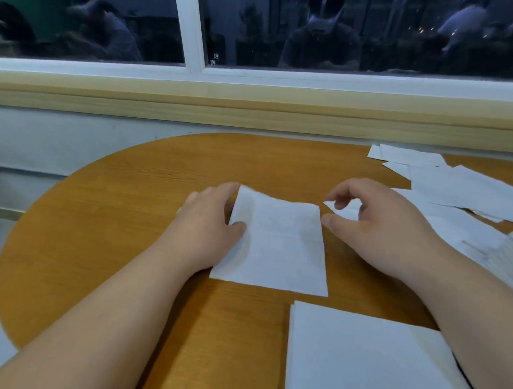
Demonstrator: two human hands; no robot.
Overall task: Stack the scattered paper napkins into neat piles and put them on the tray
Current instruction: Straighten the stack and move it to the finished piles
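A white paper napkin (279, 246) lies flat at the middle of the wooden table (129, 217). My left hand (209, 224) holds its left edge, thumb on top and fingers curled under the lifted far corner. My right hand (375, 227) hovers just right of it, fingers bent, pinching the corner of another napkin (342, 211) between index finger and thumb. A neat pile of napkins (368, 363) sits near the front edge under my right forearm. Several loose napkins (469, 190) lie scattered at the far right. No tray is in view.
The table's rounded end curves off to the left. A pale wall, a wooden sill (253, 111) and a dark window (347, 32) run along the far side. More layered napkins (510, 258) lie at the right edge of view.
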